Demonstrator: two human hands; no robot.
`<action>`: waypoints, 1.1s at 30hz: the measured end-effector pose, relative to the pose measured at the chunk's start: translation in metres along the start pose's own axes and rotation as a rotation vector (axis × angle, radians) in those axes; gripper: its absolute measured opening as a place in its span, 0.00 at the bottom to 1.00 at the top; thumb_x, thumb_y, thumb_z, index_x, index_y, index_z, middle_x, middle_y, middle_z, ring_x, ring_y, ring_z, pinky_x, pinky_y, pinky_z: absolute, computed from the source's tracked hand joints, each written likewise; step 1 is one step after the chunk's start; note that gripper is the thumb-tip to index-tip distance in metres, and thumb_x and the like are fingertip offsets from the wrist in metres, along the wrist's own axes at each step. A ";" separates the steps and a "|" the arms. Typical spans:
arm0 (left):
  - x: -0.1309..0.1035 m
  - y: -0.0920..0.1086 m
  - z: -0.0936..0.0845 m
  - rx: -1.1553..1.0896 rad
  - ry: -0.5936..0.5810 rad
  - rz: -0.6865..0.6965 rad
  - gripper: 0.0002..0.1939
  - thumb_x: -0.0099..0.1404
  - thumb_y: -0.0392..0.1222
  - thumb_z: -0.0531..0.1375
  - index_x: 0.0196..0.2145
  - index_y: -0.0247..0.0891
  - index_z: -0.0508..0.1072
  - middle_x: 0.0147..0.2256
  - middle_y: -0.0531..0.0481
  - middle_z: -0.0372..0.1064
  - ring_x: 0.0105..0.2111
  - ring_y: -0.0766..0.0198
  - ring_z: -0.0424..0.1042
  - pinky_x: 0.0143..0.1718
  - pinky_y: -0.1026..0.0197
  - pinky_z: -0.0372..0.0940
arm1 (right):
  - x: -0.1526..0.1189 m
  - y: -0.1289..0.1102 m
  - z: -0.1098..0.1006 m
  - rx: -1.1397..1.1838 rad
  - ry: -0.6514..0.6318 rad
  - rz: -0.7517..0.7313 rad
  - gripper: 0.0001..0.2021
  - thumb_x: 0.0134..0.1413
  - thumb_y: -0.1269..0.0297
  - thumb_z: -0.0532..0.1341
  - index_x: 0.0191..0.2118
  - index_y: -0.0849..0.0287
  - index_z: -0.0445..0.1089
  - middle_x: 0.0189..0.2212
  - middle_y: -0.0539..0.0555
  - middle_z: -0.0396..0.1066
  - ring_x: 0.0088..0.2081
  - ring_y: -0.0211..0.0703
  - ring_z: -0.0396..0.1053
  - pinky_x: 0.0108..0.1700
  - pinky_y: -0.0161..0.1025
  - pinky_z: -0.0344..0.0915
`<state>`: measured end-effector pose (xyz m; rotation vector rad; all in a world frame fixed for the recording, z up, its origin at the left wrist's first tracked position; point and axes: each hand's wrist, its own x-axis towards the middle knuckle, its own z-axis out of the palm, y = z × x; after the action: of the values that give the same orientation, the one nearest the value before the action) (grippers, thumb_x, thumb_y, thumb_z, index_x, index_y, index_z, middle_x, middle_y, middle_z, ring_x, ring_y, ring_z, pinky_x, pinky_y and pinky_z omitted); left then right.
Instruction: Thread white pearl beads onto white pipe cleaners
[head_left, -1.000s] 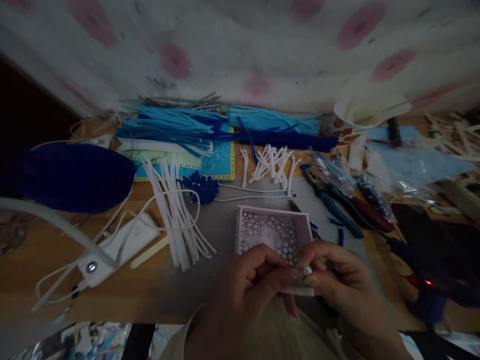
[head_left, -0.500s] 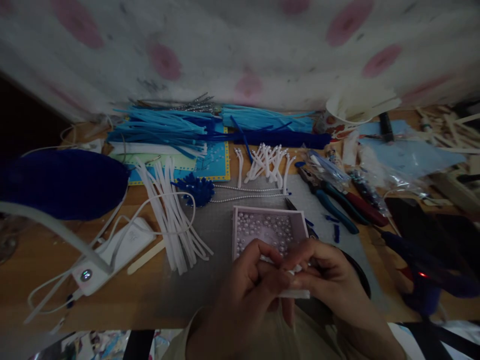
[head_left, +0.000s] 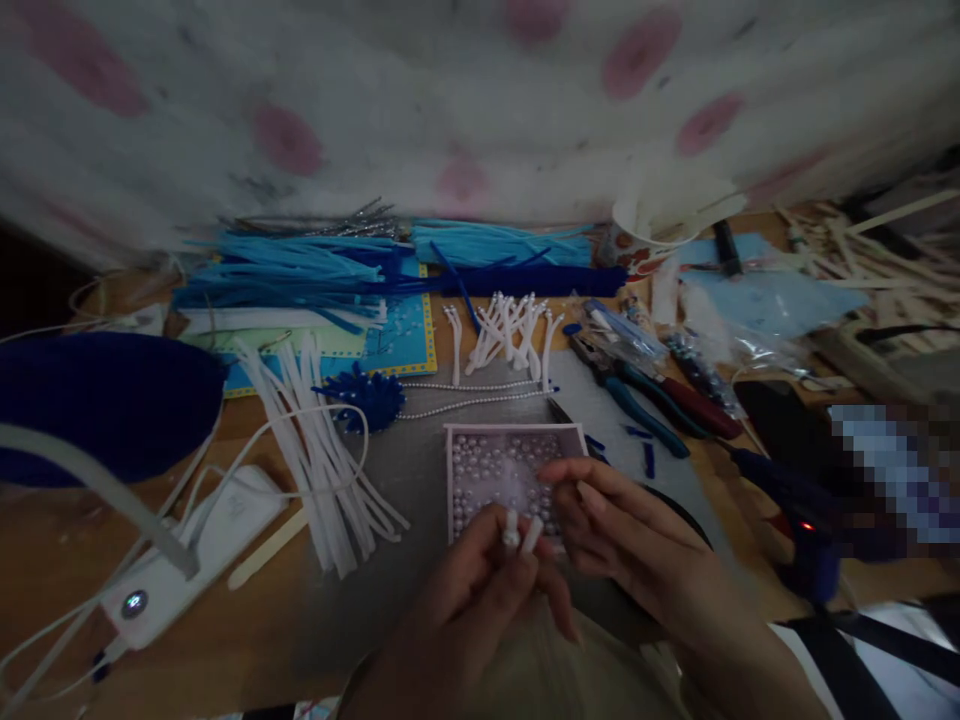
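Note:
My left hand (head_left: 487,580) is closed, pinching a short white pipe cleaner (head_left: 532,537) between thumb and index finger. Two white tips stick up from the pinch; the lower part is hidden by the fingers. Just to the right, my right hand (head_left: 622,520) has its index finger stretched over the right side of a bead box (head_left: 449,480), the other fingers loosely bent, and I see nothing in it. Pearl beads (head_left: 480,465) cover much of the box floor. Behind the box lie several short white pipe cleaner pieces (head_left: 510,330) with beads at their ends.
A blue tufted piece (head_left: 367,396) with bead strings lies left of centre, beside long white pipe cleaners (head_left: 322,470). Pliers (head_left: 637,400) and a glue gun (head_left: 810,540) with a red light are on the right. A lamp (head_left: 105,405) and white power unit (head_left: 202,555) stand left.
My hands were together around the white pipe cleaner; now the right hand has come away toward the bead box, while the left keeps hold. The view has shifted slightly right.

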<state>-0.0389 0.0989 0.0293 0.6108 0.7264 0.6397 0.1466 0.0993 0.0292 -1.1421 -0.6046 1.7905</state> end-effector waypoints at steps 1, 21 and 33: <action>0.001 0.000 0.001 0.001 0.007 0.006 0.18 0.70 0.58 0.63 0.37 0.40 0.68 0.27 0.53 0.75 0.26 0.69 0.70 0.34 0.64 0.60 | 0.000 -0.001 0.000 0.074 -0.001 0.025 0.12 0.56 0.55 0.71 0.44 0.53 0.80 0.30 0.48 0.67 0.26 0.31 0.63 0.28 0.28 0.65; 0.009 0.000 0.024 0.506 0.442 0.179 0.12 0.60 0.49 0.71 0.25 0.42 0.77 0.23 0.58 0.76 0.26 0.65 0.74 0.31 0.67 0.66 | -0.005 0.010 0.008 -0.092 0.083 -0.322 0.20 0.56 0.46 0.69 0.33 0.57 0.67 0.24 0.45 0.65 0.24 0.33 0.57 0.28 0.32 0.55; 0.012 -0.008 0.023 0.483 0.543 0.269 0.19 0.54 0.59 0.73 0.24 0.42 0.78 0.21 0.56 0.74 0.25 0.64 0.72 0.31 0.67 0.67 | 0.015 0.013 0.021 0.448 0.111 -0.169 0.13 0.43 0.63 0.76 0.35 0.60 0.78 0.32 0.49 0.72 0.35 0.34 0.68 0.39 0.30 0.65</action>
<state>-0.0122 0.0963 0.0325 1.0060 1.3426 0.9032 0.1204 0.1079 0.0222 -0.8480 -0.2083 1.5997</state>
